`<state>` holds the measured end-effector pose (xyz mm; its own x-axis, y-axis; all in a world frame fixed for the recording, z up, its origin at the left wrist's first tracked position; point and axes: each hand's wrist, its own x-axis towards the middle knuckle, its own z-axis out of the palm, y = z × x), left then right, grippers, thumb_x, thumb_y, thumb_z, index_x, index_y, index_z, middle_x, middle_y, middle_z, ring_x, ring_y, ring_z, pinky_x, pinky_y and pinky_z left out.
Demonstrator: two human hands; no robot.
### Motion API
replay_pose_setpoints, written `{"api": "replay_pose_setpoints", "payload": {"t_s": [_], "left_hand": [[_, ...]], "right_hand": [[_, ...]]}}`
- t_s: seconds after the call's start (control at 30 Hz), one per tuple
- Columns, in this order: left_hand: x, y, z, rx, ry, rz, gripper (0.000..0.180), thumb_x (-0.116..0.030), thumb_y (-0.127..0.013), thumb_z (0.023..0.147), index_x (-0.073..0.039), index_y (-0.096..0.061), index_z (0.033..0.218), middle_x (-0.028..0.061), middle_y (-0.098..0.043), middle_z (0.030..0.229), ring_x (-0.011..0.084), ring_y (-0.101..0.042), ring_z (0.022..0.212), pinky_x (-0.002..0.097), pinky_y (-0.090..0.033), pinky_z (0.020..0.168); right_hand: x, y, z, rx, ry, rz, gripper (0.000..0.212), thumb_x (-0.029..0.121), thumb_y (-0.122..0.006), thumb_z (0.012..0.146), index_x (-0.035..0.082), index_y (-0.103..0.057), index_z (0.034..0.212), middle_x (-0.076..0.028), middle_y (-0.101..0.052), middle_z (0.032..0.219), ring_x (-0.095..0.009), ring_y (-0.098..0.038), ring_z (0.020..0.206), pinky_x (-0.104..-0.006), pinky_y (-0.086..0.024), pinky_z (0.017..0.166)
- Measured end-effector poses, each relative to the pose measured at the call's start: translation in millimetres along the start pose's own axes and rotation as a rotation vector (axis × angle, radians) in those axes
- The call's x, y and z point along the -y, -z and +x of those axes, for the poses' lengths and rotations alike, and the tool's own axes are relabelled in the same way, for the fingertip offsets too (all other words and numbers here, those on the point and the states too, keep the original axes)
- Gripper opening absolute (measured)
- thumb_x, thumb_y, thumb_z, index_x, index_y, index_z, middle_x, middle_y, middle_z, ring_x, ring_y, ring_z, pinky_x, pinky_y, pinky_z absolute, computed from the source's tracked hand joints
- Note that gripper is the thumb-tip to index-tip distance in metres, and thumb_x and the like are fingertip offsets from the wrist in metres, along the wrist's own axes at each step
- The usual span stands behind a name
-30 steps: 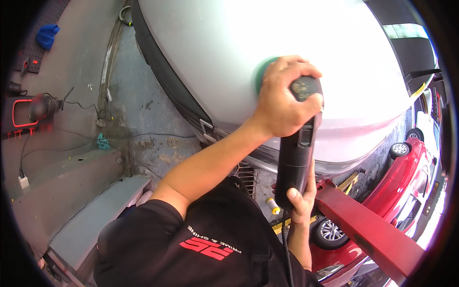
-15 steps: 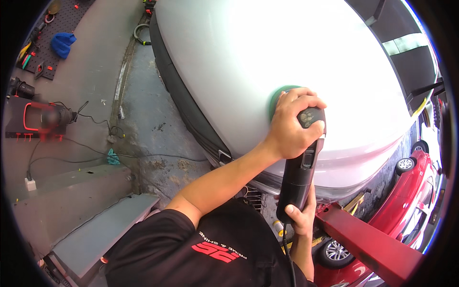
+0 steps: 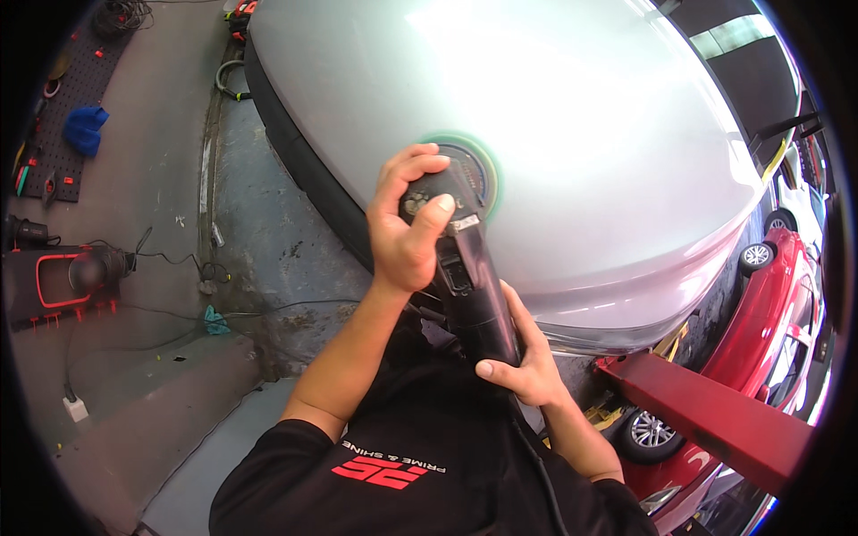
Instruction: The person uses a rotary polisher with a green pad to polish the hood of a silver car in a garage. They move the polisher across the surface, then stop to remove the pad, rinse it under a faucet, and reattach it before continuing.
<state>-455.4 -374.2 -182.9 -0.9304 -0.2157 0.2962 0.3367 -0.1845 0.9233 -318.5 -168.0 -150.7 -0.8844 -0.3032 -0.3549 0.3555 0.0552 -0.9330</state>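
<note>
Both of my hands are on a black car polisher (image 3: 480, 311), its round green pad (image 3: 494, 189) lying against a silver car panel (image 3: 357, 98). My left hand (image 3: 399, 234) is closed over the polisher's head, its thumb lying across the top. Around the rear of the body curls my right hand (image 3: 534, 362), thumb on the upper side and fingers partly hidden beneath. A black power cord (image 3: 536, 456) runs from the tool's back end down along my right side.
A red beam (image 3: 706, 415) juts in at the lower right, beside a red car (image 3: 760, 330). At the left, a pegboard (image 3: 67, 107) carries tools and a blue cloth (image 3: 85, 130). Cables lie across the floor near a teal rag (image 3: 214, 320). Black trim (image 3: 290, 165) edges the panel.
The polisher and both hands have moved left across the panel, and the tool's body now tilts the other way, its head toward the upper left. Both hands keep their hold.
</note>
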Motion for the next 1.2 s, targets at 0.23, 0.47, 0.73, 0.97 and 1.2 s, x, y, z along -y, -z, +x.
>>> {"api": "replay_pose_setpoints", "payload": {"t_s": [0.23,0.47,0.73,0.97,1.2], "left_hand": [[8,43,6,-0.112,0.063,-0.071,0.04,-0.01,-0.062,0.087,0.002,-0.07,0.124,0.0169,-0.063,0.142,0.0276,-0.055,0.135,0.0416,-0.038,0.121],[16,89,51,-0.126,0.141,-0.151,0.044,-0.01,-0.053,0.094,0.005,-0.062,0.134,0.0178,-0.062,0.142,0.0255,-0.063,0.124,0.0401,-0.051,0.11],[9,70,63,-0.103,0.158,-0.094,0.045,-0.014,-0.05,0.096,0.004,-0.061,0.136,0.017,-0.063,0.139,0.0276,-0.065,0.121,0.0426,-0.056,0.105],[2,26,63,-0.004,0.167,-0.066,0.045,-0.016,-0.052,0.095,0.004,-0.061,0.135,0.0163,-0.065,0.13,0.0253,-0.067,0.113,0.0398,-0.057,0.1],[-3,-22,57,0.033,0.19,-0.125,0.038,-0.01,-0.057,0.094,0.003,-0.065,0.129,0.0123,-0.066,0.114,0.018,-0.067,0.097,0.0308,-0.056,0.09]], "right_hand": [[16,-14,29,0.152,-0.014,-0.167,0.117,0.034,-0.088,0.082,0.005,-0.018,0.171,-0.027,-0.038,0.167,-0.036,-0.035,0.157,-0.0445,-0.027,0.127],[20,-37,70,0.221,0.162,-0.198,0.12,0.033,-0.089,0.082,0.007,-0.015,0.172,-0.029,-0.035,0.168,-0.04,-0.037,0.156,-0.0457,-0.031,0.126],[34,-20,74,0.211,0.133,-0.094,0.108,0.026,-0.088,0.084,0.011,-0.026,0.171,-0.021,-0.036,0.17,-0.032,-0.034,0.157,-0.0422,-0.027,0.128],[32,3,49,0.135,0.134,0.008,0.105,0.028,-0.085,0.087,0.009,-0.026,0.171,-0.021,-0.036,0.171,-0.031,-0.034,0.158,-0.042,-0.027,0.128],[26,31,26,0.061,0.191,-0.022,0.104,0.024,-0.084,0.087,0.013,-0.024,0.172,-0.023,-0.039,0.169,-0.032,-0.04,0.155,-0.041,-0.032,0.125]]}}
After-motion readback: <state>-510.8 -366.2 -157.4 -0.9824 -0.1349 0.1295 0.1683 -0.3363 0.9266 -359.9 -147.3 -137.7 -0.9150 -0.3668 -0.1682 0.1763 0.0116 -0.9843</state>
